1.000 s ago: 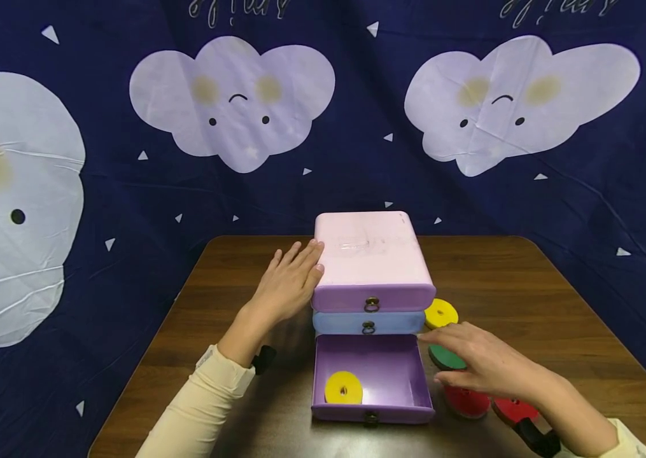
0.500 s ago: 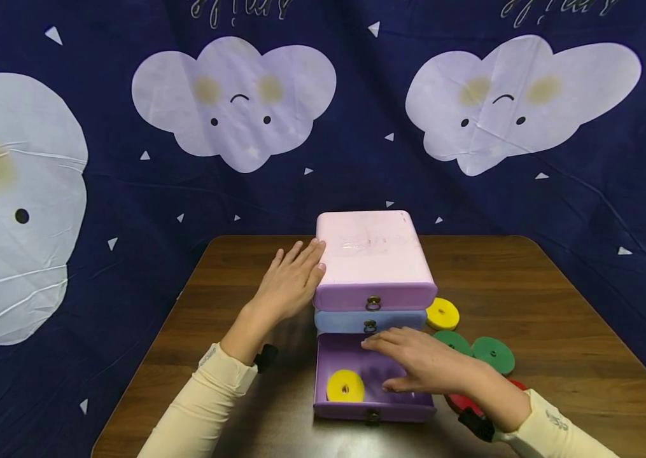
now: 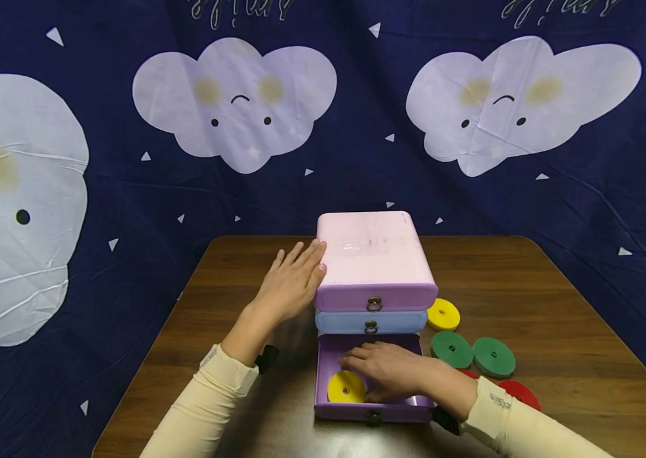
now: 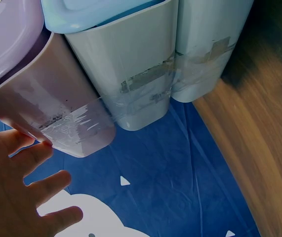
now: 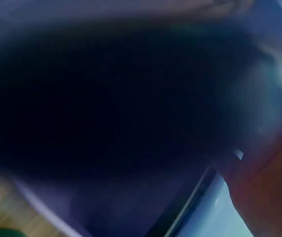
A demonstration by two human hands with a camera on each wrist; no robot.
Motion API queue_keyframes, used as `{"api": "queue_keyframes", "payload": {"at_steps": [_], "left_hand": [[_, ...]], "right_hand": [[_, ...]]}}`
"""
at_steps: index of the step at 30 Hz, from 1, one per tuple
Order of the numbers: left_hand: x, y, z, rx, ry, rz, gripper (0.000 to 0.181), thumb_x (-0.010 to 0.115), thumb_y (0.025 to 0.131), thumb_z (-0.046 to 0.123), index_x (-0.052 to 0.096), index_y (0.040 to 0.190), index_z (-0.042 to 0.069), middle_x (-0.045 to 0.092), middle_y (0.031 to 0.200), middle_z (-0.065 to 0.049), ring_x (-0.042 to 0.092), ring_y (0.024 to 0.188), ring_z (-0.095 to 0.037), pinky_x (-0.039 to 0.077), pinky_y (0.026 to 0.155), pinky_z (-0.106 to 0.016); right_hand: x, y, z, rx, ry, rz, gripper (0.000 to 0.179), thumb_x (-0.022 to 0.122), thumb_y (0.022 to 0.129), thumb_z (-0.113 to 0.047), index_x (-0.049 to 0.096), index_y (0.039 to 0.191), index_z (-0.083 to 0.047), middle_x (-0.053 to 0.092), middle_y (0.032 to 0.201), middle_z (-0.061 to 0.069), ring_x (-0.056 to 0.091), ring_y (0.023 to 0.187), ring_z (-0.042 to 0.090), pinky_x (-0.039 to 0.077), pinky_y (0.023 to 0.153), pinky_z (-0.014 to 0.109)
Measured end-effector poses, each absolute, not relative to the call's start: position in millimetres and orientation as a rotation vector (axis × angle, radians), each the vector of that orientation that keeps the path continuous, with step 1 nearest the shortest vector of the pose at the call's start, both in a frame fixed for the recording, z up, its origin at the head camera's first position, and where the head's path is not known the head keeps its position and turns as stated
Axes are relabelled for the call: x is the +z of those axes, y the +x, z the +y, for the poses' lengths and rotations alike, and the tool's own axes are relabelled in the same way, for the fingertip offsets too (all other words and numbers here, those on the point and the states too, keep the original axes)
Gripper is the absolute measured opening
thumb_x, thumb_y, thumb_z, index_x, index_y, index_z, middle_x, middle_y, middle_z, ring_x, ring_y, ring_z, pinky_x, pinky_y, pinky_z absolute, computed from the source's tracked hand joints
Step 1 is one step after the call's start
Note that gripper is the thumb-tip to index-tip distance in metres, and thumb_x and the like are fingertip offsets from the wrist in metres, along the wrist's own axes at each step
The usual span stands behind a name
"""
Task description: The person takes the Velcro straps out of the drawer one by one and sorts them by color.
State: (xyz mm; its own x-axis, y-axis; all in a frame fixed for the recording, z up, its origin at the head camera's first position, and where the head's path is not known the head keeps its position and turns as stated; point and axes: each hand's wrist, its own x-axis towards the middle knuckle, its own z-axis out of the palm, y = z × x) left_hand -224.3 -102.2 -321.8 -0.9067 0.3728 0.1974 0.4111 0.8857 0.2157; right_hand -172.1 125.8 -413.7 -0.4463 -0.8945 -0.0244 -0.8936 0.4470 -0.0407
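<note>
A small drawer unit (image 3: pixel 371 251) with a pink top stands on the table, its lowest purple drawer (image 3: pixel 374 413) pulled out. Inside, at the front left, a yellow disc (image 3: pixel 337 388) with a centre hole leans up. My right hand (image 3: pixel 394 372) reaches into the drawer just right of the disc, fingers bent downward, thumb low near the disc's right edge; contact cannot be told. My left hand (image 3: pixel 291 283) rests with spread fingers on the unit's left side. In the left wrist view, fingertips (image 4: pixel 46 142) touch the pinkish casing (image 4: pixel 57 94). A dark blur fills most of the right wrist view.
Right of the unit lie another yellow disc (image 3: pixel 443 315), two green discs (image 3: pixel 451 350) (image 3: pixel 494 357) and red discs (image 3: pixel 520 394), one partly behind the right forearm. The upper purple drawer (image 3: pixel 351 298) and blue drawer (image 3: pixel 340 322) are closed. A dark-blue cloud-print cloth (image 3: pixel 277 197) hangs behind.
My right hand has moved left from above the discs on the table and down into the lowest drawer, beside the yellow disc. The left hand has stayed on the unit's side.
</note>
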Motion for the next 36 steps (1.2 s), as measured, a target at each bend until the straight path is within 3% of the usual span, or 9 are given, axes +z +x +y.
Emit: {"api": "queue_keyframes", "payload": {"at_steps": [28, 36], "left_hand": [[-317.9, -221.4, -104.3, -0.403, -0.581, -2.904, 0.052, 0.018, 0.102, 0.044, 0.019, 0.152, 0.026, 0.019, 0.158, 0.004, 0.016, 0.148, -0.026, 0.010, 0.119, -0.053], [-319.3, -219.0, -101.3, -0.410, -0.590, -2.916, 0.052, 0.019, 0.102, 0.044, 0.019, 0.152, 0.027, 0.019, 0.159, 0.004, 0.015, 0.148, -0.026, 0.009, 0.119, -0.053]], "right_hand": [[-422.3, -172.9, 103.5, 0.210, -1.635, 2.555, 0.061, 0.069, 0.083, -0.022, 0.046, 0.138, -0.028, 0.055, 0.135, -0.008, 0.059, 0.107, 0.014, 0.050, 0.090, 0.026], [-426.2, -170.3, 103.1, 0.287, -1.648, 2.557, 0.063, 0.071, 0.081, -0.022, 0.046, 0.138, -0.031, 0.058, 0.129, -0.011, 0.058, 0.100, 0.013, 0.050, 0.085, 0.023]]}}
